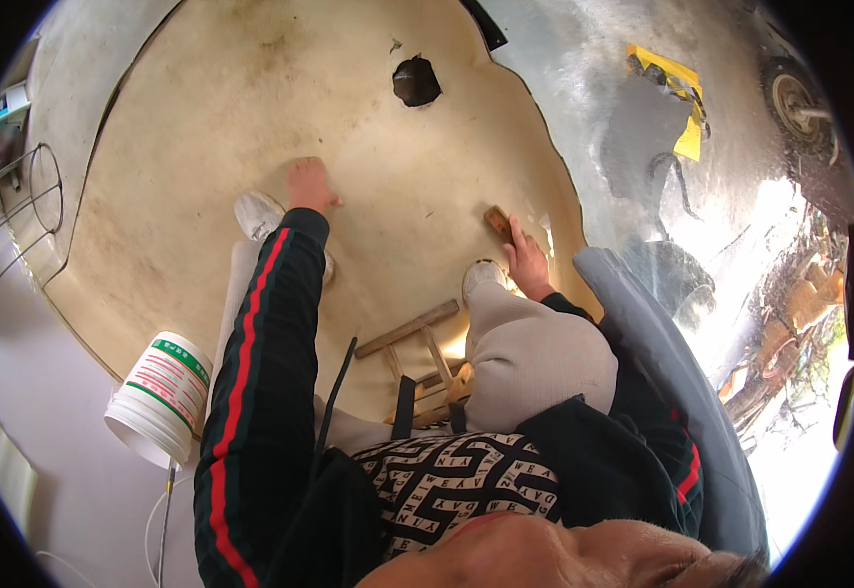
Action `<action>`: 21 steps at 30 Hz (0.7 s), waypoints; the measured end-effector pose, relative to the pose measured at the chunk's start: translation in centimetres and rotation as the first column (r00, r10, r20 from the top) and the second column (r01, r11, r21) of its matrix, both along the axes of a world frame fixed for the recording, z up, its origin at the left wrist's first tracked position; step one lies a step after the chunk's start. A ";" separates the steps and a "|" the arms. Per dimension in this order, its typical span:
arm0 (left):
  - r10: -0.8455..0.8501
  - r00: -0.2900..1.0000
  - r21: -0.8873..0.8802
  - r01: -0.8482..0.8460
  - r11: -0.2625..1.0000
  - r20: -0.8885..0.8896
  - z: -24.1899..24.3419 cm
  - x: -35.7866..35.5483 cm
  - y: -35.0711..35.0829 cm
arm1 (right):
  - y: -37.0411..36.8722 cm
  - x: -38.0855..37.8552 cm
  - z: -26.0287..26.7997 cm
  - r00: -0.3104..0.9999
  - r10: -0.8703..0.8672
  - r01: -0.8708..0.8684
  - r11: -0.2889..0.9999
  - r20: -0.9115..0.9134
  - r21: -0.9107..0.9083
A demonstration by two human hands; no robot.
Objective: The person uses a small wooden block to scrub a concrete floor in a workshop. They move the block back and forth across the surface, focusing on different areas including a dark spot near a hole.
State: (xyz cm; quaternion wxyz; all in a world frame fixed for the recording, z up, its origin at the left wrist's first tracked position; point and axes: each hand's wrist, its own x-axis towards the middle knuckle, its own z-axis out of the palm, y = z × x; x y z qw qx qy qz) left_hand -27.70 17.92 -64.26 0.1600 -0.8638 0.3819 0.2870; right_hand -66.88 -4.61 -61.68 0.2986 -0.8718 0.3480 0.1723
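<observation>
My left hand (309, 182) is palm down on a large beige sheet-like surface (397, 154), thumb to the side; its fingertips are hidden, and no object shows in it. At the right, my right hand (527, 257) grips a small brown wooden block (498, 223), with one finger stretched along it. The block lies against the beige surface near its raised right edge. Farther forward, a ragged dark hole (417, 81) opens in this surface. My shoes, the left (258, 214) and the right (483, 275), are close to my hands.
A wooden frame (408, 328) is between my legs. To the left are a tipped white plastic bucket (169, 367) and a metal wire frame (30, 198). Grey sheeting (640, 316) borders my right side. Beyond it are a yellow item (688, 136) and a wheel (793, 99).
</observation>
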 end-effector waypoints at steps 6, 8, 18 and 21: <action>0.034 0.998 0.035 -0.032 0.999 -0.060 0.0 0.2 0.0 | -2.1 1.7 -0.5 0.994 -0.101 0.103 0.993 0.040 -0.051; 0.031 0.999 0.010 -0.031 0.999 -0.017 -0.1 0.1 0.1 | -2.2 0.5 0.0 0.980 -0.200 0.201 0.980 0.006 -0.006; 0.034 0.995 -0.006 -0.034 0.999 -0.089 -0.4 0.5 0.2 | -0.9 -0.1 -0.4 0.940 -0.257 0.262 0.965 0.226 0.010; 0.047 0.998 -0.054 -0.050 0.997 -0.046 0.2 0.1 0.1 | 1.9 4.2 0.4 0.987 0.039 -0.071 0.975 0.154 0.210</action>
